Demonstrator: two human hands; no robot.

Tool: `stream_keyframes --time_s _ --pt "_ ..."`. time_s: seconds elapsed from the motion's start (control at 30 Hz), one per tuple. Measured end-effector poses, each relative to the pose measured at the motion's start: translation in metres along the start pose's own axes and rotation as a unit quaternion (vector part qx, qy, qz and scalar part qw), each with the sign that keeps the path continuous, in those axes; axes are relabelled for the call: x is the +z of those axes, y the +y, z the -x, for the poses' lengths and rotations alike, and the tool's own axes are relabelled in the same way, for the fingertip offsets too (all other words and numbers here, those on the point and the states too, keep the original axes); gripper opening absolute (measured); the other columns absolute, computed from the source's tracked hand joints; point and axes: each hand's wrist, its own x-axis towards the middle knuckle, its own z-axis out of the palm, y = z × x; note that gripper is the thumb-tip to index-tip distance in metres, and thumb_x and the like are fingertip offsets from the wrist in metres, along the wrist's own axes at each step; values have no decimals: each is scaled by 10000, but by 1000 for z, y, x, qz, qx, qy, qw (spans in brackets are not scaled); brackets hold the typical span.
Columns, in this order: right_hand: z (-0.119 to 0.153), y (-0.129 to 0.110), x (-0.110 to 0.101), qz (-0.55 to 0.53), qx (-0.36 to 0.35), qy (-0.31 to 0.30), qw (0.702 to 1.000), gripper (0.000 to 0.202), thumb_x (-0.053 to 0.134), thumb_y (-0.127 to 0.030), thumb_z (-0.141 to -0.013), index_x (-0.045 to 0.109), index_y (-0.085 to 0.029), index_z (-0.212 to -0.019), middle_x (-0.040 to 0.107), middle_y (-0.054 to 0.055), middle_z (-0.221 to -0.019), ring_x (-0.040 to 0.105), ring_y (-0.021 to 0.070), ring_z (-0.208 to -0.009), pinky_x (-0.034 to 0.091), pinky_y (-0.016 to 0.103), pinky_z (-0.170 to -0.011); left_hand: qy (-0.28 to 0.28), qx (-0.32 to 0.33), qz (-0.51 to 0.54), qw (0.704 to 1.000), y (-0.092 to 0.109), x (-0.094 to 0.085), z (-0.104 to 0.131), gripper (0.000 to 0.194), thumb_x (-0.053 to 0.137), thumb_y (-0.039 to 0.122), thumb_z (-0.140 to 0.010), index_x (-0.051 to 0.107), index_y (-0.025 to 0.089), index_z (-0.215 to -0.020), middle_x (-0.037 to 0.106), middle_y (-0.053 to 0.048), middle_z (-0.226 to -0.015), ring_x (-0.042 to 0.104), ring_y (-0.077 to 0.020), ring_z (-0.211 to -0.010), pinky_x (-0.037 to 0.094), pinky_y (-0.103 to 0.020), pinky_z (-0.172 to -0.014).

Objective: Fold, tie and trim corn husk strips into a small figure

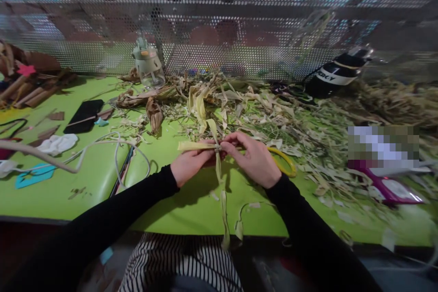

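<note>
Pale dried corn husk strips (191, 146) meet in a small knot above the table in front of me. One folded strip points left, while another (219, 169) runs up and down through the knot. My left hand (190, 164) is closed on the folded husk from below, its fingertips partly hidden behind it. At the knot, my right hand (251, 157) pinches the husk between thumb and forefinger. A yellow loop (286, 162) shows beside my right wrist, the rest of it hidden under the hand. Below, a long husk strip (224, 219) hangs over the table's front edge.
Husk scraps (260, 105) cover the green table (160, 214) behind and right of my hands. A clear bottle (148, 66), a black bottle (333, 75) and a perforated metal screen (212, 23) stand at the back. A phone (84, 116) and white cable (118, 146) lie left.
</note>
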Motion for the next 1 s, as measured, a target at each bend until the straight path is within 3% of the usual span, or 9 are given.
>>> stream_keyframes --time_s 0.1,0.2,0.3,0.37,0.47,0.6,0.7,0.87,1.0 --pt "1 -1 1 31 -19 -8 999 300 506 -462 -863 543 -182 -760 602 17 -721 519 130 -623 368 242 -571 -18 42 -47 998 -1 -4 -2 236 618 234 -784 596 137 -999 679 -66 -942 651 -145 -808 523 -320 -847" --pt "3 0 2 56 -12 -26 998 315 550 -496 -824 544 -186 -768 474 -31 -610 386 105 -527 278 232 -501 -21 77 -95 992 -1 -11 -4 237 627 278 -777 564 136 -956 660 -55 -907 638 -138 -789 535 -307 -814" --pt "6 2 1 0 4 -40 999 322 476 -485 -871 538 -191 -758 347 -61 -552 288 89 -478 225 231 -472 -48 85 -138 986 2 -16 -6 235 619 304 -785 566 139 -943 649 -34 -789 633 -127 -732 537 -279 -771" --pt "6 4 1 -47 11 -36 998 332 435 -465 -896 535 -188 -743 338 -60 -560 277 84 -471 229 230 -466 -73 63 -145 985 6 -17 -5 256 623 339 -784 568 135 -928 655 -34 -738 639 -125 -689 539 -275 -735" --pt "5 6 0 -68 17 -26 997 321 455 -461 -886 544 -184 -750 372 -50 -575 309 88 -485 253 233 -472 -92 -21 -134 986 11 -17 -5 294 599 407 -797 572 116 -828 675 -56 -689 637 -116 -608 539 -270 -672" --pt "2 5 0 -70 -5 -70 995 289 449 -452 -883 560 -187 -916 545 9 -743 471 130 -619 366 248 -559 -36 -84 -83 992 15 -16 -5 298 513 384 -867 589 107 -785 675 -56 -622 618 -94 -528 520 -217 -578" --pt "2 1 5 -34 -24 -47 998 326 530 -463 -834 550 -196 -1018 576 24 -777 496 146 -631 392 263 -578 -7 -114 -64 991 15 -14 -5 284 456 299 -907 605 95 -776 674 -60 -606 614 -83 -507 508 -192 -551" --pt "1 2 14 5 -14 34 999 317 447 -417 -893 539 -191 -691 499 -9 -614 432 118 -546 330 248 -540 -21 -130 -63 989 15 -8 -1 259 483 284 -895 627 88 -806 677 -65 -612 626 -97 -534 524 -232 -603" --pt "-1 7 14 -25 8 35 999 296 421 -395 -904 556 -189 -740 517 -5 -655 468 130 -607 351 245 -581 -53 -123 -37 990 15 -4 3 219 549 267 -851 630 86 -758 688 -71 -676 630 -102 -583 529 -287 -709"
